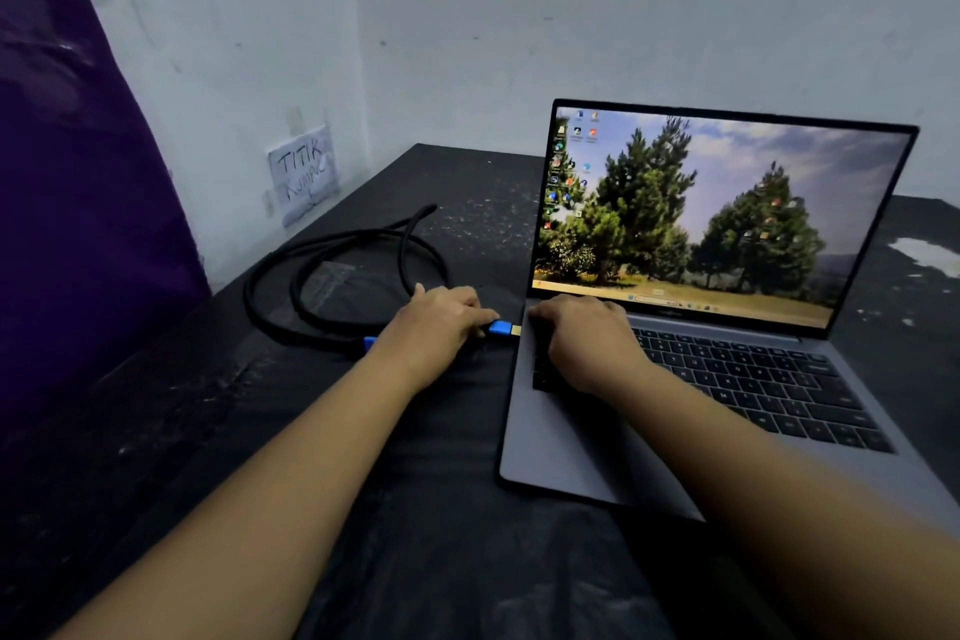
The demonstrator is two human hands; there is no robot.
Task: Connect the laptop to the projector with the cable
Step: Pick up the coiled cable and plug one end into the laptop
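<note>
Pinching the blue plug (502,329) at mid-frame, my left hand (441,322) has its fingers closed on the plug's rear, the gold tip just beside the laptop's (597,452) left edge; whether it touches the port I cannot tell. My right hand (582,338) lies palm down on the keyboard's left end, fingers curled together, gripping nothing. From the plug the black cable (332,276) runs back in loose coils at left of centre on the dark table (415,535), a second blue plug (369,342) showing by my left wrist. The laptop is open, screen lit. A paper note (304,177) sticks to the wall at upper left.
</note>
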